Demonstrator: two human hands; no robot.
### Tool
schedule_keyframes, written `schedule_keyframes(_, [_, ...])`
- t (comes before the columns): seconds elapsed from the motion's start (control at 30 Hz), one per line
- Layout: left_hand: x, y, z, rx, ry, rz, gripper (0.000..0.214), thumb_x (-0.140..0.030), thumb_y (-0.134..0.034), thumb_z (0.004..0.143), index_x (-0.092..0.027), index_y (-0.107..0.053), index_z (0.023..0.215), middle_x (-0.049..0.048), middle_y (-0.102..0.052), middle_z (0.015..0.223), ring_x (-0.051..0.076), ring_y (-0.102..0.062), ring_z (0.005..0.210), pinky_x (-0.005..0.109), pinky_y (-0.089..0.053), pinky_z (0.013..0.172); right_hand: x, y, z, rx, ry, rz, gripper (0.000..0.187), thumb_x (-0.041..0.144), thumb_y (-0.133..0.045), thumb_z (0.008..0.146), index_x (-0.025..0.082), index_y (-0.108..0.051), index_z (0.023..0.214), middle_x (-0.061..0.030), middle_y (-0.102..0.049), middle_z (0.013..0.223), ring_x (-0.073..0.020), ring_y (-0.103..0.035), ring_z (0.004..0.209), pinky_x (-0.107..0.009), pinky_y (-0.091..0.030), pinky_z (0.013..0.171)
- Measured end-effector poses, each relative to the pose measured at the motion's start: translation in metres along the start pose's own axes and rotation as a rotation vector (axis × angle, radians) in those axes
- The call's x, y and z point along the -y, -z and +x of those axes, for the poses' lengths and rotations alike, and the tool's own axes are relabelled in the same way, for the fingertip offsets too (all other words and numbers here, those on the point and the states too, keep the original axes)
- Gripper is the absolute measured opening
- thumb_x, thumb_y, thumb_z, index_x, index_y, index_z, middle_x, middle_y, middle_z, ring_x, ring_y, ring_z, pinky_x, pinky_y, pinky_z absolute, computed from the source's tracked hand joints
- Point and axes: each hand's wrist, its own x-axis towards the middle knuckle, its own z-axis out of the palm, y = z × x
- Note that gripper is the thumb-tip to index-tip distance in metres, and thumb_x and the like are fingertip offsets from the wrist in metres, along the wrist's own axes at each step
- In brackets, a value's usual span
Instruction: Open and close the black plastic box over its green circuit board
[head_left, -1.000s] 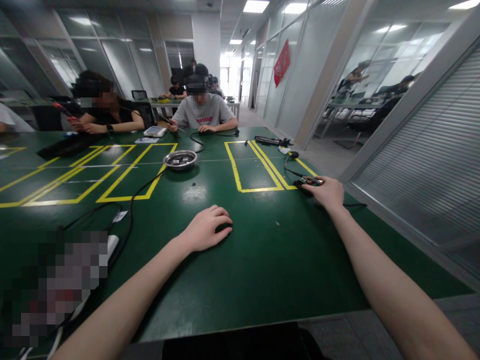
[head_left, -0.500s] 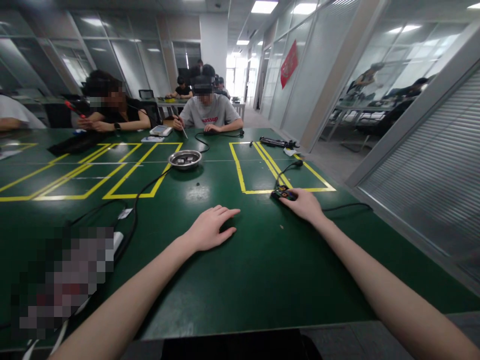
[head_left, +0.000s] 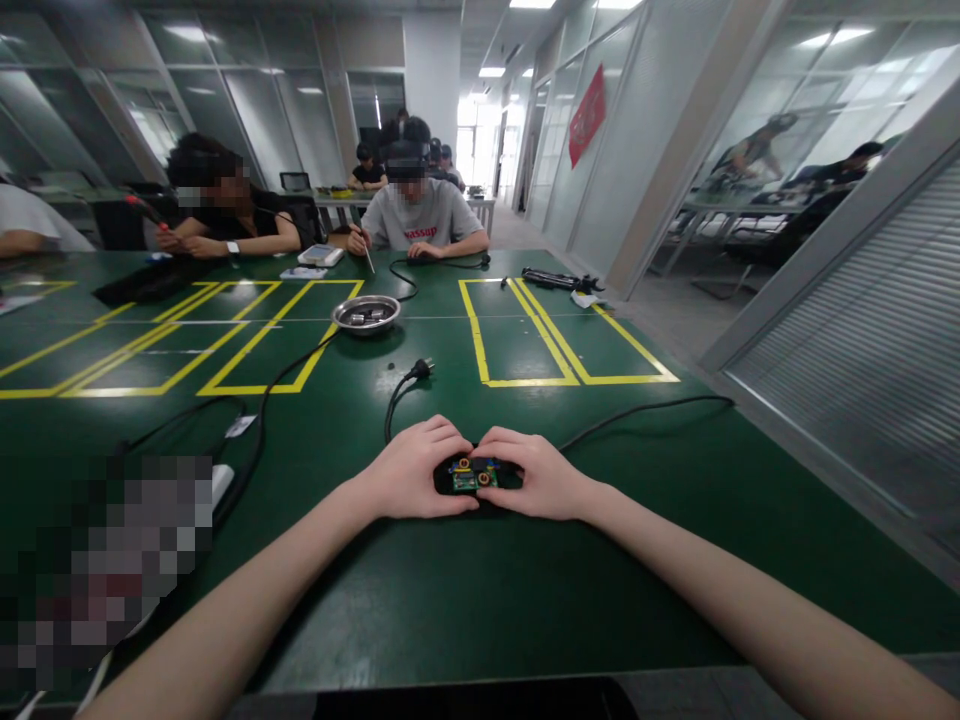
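A small green circuit board (head_left: 465, 481) with copper coils sits in a black casing on the green table, between my two hands. It looks like an opened power adapter. My left hand (head_left: 420, 470) curves round its left end, thumb at the near side and fingers at the far side. My right hand (head_left: 541, 474) grips the right end the same way. A black power plug (head_left: 421, 369) lies beyond my left hand, its cord running back behind that hand. Another black cable (head_left: 645, 412) leads from behind my right hand toward the right. Fingers partly cover the casing.
A metal bowl (head_left: 367, 315) with small metal parts stands beyond the hands. Yellow tape (head_left: 531, 382) marks rectangles on the table. A black tripod-like object (head_left: 559, 281) lies at the far right. A blurred-out item (head_left: 112, 570) is at the left front. Across the table sits a co-worker (head_left: 427, 215).
My right hand has brought the circuit board in its casing from the right to the middle, the plug and cord following. My left hand has closed on its left end.
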Motion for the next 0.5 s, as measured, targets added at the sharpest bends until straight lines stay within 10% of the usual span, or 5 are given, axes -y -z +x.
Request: schedule_keyframes(0.5, [0.012,-0.009,-0.004,-0.019,0.091,0.039,0.038,-0.036,-0.073,0.081,-0.021,-0.063,0.115,0.0124,-0.067,0.133,0.032,-0.055,0.132,0.051,-0.046,0.109,-0.023,0.014,0.0,-0.054,-0.071,-0.091,0.03,0.035,-0.078,0.085,0.02,-0.074,0.111,-0.0064,-0.068,0.102,-0.0162,-0.064,0.074,-0.028,-0.054,0.064])
